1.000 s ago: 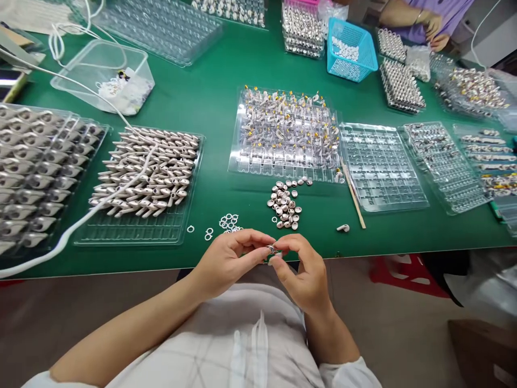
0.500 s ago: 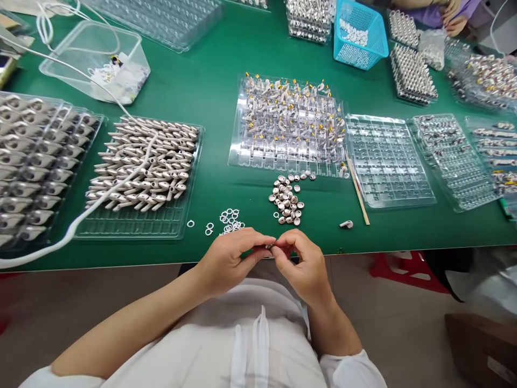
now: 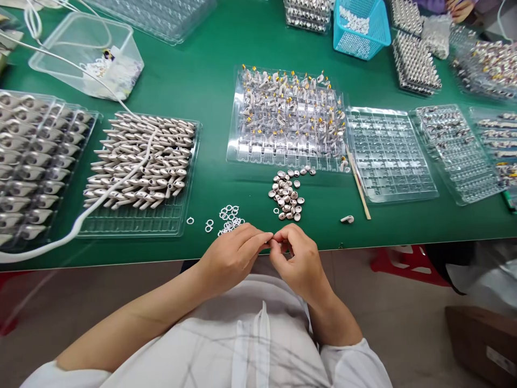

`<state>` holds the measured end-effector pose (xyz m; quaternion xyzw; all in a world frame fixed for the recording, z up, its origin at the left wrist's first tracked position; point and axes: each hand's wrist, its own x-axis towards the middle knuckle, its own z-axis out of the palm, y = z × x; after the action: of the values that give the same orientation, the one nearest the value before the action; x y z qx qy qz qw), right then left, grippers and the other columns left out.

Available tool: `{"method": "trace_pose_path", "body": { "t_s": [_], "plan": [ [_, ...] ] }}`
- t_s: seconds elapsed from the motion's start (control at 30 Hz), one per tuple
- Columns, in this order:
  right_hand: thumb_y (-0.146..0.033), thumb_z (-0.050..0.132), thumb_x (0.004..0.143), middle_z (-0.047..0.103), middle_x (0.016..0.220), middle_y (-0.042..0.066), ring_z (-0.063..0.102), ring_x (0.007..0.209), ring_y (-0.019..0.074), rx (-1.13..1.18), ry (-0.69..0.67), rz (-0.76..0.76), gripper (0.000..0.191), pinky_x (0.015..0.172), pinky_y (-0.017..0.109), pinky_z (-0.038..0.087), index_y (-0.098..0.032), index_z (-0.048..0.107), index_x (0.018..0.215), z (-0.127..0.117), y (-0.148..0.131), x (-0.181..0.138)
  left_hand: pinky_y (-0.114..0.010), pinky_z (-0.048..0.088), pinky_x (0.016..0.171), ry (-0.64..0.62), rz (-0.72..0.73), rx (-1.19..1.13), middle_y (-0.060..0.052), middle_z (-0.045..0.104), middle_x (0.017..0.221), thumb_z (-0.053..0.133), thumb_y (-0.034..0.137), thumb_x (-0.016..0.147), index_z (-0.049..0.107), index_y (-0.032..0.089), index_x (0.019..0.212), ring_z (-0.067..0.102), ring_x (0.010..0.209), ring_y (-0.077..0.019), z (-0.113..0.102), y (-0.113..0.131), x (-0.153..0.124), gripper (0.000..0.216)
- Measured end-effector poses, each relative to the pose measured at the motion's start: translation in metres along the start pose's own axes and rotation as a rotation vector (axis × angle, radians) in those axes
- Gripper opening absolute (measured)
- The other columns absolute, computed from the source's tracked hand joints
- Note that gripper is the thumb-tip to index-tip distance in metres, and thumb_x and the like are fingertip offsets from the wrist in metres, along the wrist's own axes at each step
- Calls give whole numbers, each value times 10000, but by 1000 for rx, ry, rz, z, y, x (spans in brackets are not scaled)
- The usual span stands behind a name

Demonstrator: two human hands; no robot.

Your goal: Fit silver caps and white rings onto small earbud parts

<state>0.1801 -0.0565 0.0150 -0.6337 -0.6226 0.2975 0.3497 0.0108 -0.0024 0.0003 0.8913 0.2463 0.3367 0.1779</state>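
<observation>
At the front edge of the green table (image 3: 226, 253), my left hand (image 3: 232, 256) and my right hand (image 3: 297, 258) meet fingertip to fingertip. Both are closed in a pinch, and the small piece between them is hidden by the fingers. Just beyond my left hand lie several white rings (image 3: 229, 212). A heap of small silvery-beige caps (image 3: 287, 199) is in front of my fingertips, with a single white ring (image 3: 276, 210) at its left side. To the right of my right hand rests one small stemmed part (image 3: 347, 219), shaped like an earbud shell.
A clear tray (image 3: 242, 155) holds stemmed parts with yellow tabs. Beside it are a wooden stick (image 3: 359, 188) and another clear tray (image 3: 393, 156). Leftward, a white cable (image 3: 84, 215) crosses a tray of beige stems (image 3: 137, 161). A blue basket (image 3: 359, 46) and a co-worker's hand (image 3: 460, 9) are farther back.
My fingertips have closed together, covering the small dark metallic piece that showed between them before. The camera view has shifted slightly; the parts on the table look unmoved.
</observation>
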Motion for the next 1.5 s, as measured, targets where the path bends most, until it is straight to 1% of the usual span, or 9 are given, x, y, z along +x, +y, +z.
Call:
{"method": "trace_pose_path", "body": {
  "t_s": [0.33, 0.47, 0.57, 0.73, 0.87, 1.0, 1.1, 1.2, 1.5],
  "plan": [
    [-161, 502, 856, 579, 743, 15, 525, 635, 130, -136, 18, 4, 93, 576, 249, 410, -197, 515, 772, 9, -1, -3, -329, 562, 622, 5, -11, 33, -136, 689, 824, 534, 12, 877, 586, 50, 1059, 614, 724, -204, 2, 1, -2, 193],
    [-161, 511, 845, 581, 748, 9, 526, 623, 122, -140, -16, 24, 86, 562, 242, 400, -198, 512, 767, 8, -1, -1, -323, 557, 605, -18, -11, 67, -124, 691, 801, 521, 34, 892, 595, 59, 1032, 614, 702, -202, 1, 1, -1, 160],
    [-165, 514, 843, 575, 738, 7, 521, 615, 120, -155, -2, 13, 88, 557, 240, 397, -200, 511, 762, 9, -1, -1, -312, 549, 591, -9, -38, 107, -109, 696, 773, 524, 81, 915, 607, 80, 994, 612, 671, -192, 1, 1, -1, 115],
    [-165, 520, 843, 563, 734, 0, 516, 617, 116, -109, 40, 20, 90, 558, 239, 403, -200, 520, 760, 6, -2, -1, -283, 555, 666, 44, -150, -34, -59, 719, 787, 573, 158, 929, 637, 132, 998, 644, 684, -155, 1, -1, -1, 98],
    [-161, 537, 844, 561, 734, -15, 508, 614, 105, 36, 59, 92, 95, 555, 228, 405, -201, 536, 757, -6, -1, 1, -221, 558, 708, 38, -314, -227, -26, 747, 826, 652, 167, 888, 681, 160, 1000, 676, 708, -121, -3, -1, 1, 115],
    [-202, 536, 875, 562, 724, -21, 500, 618, 105, 161, -2, 180, 114, 552, 226, 405, -202, 549, 762, -16, -2, 3, -182, 563, 689, -7, -468, -386, -9, 761, 833, 691, 185, 857, 721, 176, 990, 693, 697, -110, -6, -2, 2, 137],
    [-236, 534, 893, 546, 711, -24, 486, 600, 102, 225, -61, 187, 129, 547, 228, 400, -199, 548, 770, -17, -4, 4, -190, 569, 679, -22, -546, -457, -21, 765, 852, 694, 215, 854, 736, 179, 994, 708, 707, -125, -5, -3, 2, 150],
    [-234, 535, 895, 545, 719, -21, 494, 607, 102, 226, -91, 162, 129, 547, 227, 394, -198, 542, 771, -14, -5, 5, -200, 568, 647, -18, -549, -468, -33, 767, 844, 689, 235, 856, 744, 175, 986, 707, 690, -135, -4, -3, 1, 153],
    [-204, 535, 881, 552, 738, -14, 505, 639, 110, 176, -117, 102, 118, 585, 234, 411, -200, 528, 763, -9, -2, 8, -192, 552, 622, -4, -444, -422, -21, 758, 800, 675, 195, 867, 735, 168, 988, 693, 662, -119, -2, -5, 2, 137]
  ]
}}
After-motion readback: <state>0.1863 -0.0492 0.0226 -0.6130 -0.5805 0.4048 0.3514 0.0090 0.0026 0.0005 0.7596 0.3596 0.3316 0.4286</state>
